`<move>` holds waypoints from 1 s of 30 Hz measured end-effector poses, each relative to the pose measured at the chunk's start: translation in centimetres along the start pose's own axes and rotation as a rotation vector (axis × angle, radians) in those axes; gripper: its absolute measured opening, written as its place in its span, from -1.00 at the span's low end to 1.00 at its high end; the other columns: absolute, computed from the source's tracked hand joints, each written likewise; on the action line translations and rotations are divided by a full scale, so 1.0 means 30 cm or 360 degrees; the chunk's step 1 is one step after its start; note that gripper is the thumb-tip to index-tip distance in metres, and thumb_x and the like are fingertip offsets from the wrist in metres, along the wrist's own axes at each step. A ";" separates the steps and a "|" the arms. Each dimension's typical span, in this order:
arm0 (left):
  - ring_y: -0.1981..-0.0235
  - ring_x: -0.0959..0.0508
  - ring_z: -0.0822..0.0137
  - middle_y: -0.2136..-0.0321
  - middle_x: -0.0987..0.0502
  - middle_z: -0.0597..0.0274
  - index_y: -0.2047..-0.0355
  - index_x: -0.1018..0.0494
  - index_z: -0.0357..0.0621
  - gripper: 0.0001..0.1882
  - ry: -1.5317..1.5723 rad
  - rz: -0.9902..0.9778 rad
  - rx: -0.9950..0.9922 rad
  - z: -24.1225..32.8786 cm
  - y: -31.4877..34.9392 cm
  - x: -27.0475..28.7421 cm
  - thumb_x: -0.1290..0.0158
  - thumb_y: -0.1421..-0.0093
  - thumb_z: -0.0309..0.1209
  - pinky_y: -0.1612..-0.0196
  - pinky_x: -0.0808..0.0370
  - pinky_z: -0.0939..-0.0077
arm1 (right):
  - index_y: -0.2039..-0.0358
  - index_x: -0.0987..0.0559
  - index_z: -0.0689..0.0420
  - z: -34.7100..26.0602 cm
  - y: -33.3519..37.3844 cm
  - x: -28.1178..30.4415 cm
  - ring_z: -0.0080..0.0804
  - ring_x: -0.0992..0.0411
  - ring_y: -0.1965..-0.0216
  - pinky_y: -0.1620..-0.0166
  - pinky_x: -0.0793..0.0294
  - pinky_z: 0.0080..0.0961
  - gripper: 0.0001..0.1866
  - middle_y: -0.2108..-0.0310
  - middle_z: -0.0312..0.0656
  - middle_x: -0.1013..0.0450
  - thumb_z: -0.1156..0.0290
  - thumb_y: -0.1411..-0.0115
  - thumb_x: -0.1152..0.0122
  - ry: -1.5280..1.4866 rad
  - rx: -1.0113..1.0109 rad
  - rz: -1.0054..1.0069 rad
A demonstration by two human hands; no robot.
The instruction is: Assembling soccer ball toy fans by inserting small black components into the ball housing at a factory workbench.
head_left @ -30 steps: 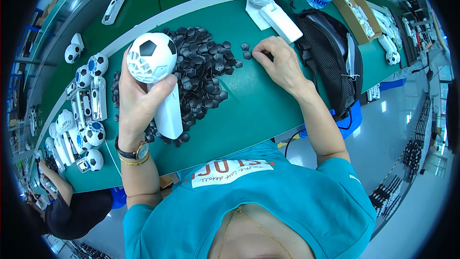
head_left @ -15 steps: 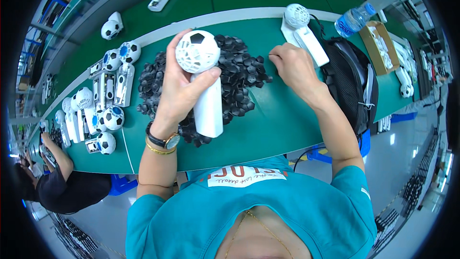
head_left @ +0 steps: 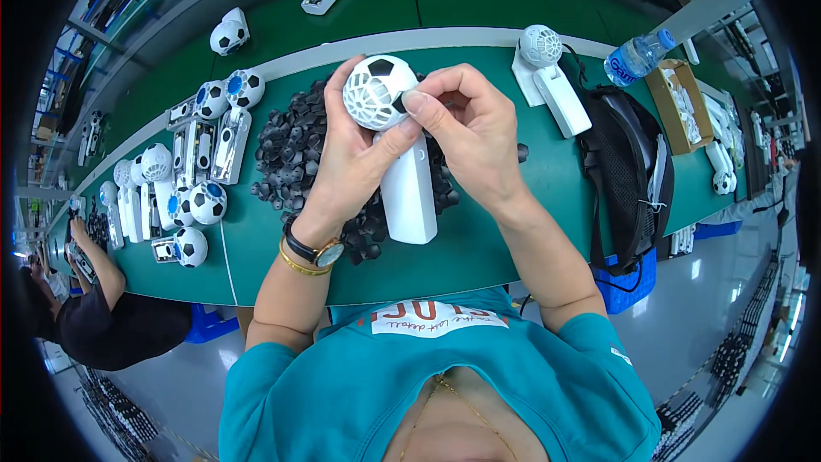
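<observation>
A white handheld device with a football-patterned ball head (head_left: 368, 103) and a long white handle (head_left: 409, 197) is upright over the table. My left hand (head_left: 352, 158) is closed around it, fingers behind the ball and thumb across its neck. At the ball's right side, my right hand (head_left: 479, 133) is closed, its thumb and bent forefinger pinching a small black pentagon piece (head_left: 398, 103) against the surface. Part of that piece is hidden by the thumb. Another black pentagon sits on top of the ball. Beneath both hands lies a heap of loose black pieces (head_left: 286, 158).
On the left stand several football-headed devices (head_left: 197, 141). A similar white device (head_left: 560, 98) lies back right, beside a black backpack (head_left: 624, 162), a water bottle (head_left: 637, 58) and a cardboard box (head_left: 680, 107). A person in dark clothes (head_left: 120, 329) works at far left.
My right hand has moved left from beside the heap to the ball and presses a black piece there. My left hand with the device has shifted slightly right.
</observation>
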State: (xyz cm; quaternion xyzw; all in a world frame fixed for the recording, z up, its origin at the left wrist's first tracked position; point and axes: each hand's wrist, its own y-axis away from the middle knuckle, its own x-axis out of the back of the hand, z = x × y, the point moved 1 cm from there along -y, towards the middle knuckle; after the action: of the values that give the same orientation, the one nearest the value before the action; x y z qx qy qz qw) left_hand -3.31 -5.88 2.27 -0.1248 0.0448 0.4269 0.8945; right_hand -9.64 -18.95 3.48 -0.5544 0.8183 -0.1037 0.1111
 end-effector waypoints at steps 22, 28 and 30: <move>-0.03 -0.40 0.34 -0.01 -0.31 0.11 -0.25 0.08 -0.20 -0.21 -0.0075 -0.0107 0.0084 0.059 -0.099 -0.002 -0.14 -0.11 -0.48 -0.01 -0.45 0.40 | -0.19 -0.29 0.26 -0.023 -0.111 0.024 -0.38 -0.40 -0.02 -0.10 -0.35 -0.45 -0.50 -0.01 -0.03 -0.42 0.42 -0.26 -0.12 -0.0012 0.0012 -0.0285; 0.06 -0.47 0.29 0.04 -0.34 0.04 -0.24 0.10 -0.24 -0.21 -0.0148 -0.0196 0.0183 0.032 -0.374 -0.023 -0.13 -0.12 -0.48 0.10 -0.52 0.40 | -0.21 -0.27 0.24 0.030 -0.330 0.117 -0.40 -0.42 0.02 -0.03 -0.40 -0.47 -0.46 0.05 -0.04 -0.45 0.35 -0.27 -0.14 0.0103 -0.0077 -0.0067; 0.09 -0.49 0.27 0.05 -0.35 0.02 -0.23 0.11 -0.24 -0.21 -0.0173 -0.0169 0.0131 0.005 -0.513 -0.053 -0.12 -0.12 -0.47 0.13 -0.53 0.40 | -0.22 -0.25 0.24 0.041 -0.387 0.149 -0.41 -0.43 0.03 -0.01 -0.42 -0.48 -0.44 0.07 -0.05 -0.46 0.33 -0.26 -0.14 0.0197 -0.0114 0.0006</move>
State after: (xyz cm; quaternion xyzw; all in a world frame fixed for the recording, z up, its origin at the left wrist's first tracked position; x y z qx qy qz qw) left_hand 7.60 -16.32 5.56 -0.0668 0.0069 0.3828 0.9214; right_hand -0.61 -27.40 5.39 -0.5491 0.8277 -0.1082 0.0405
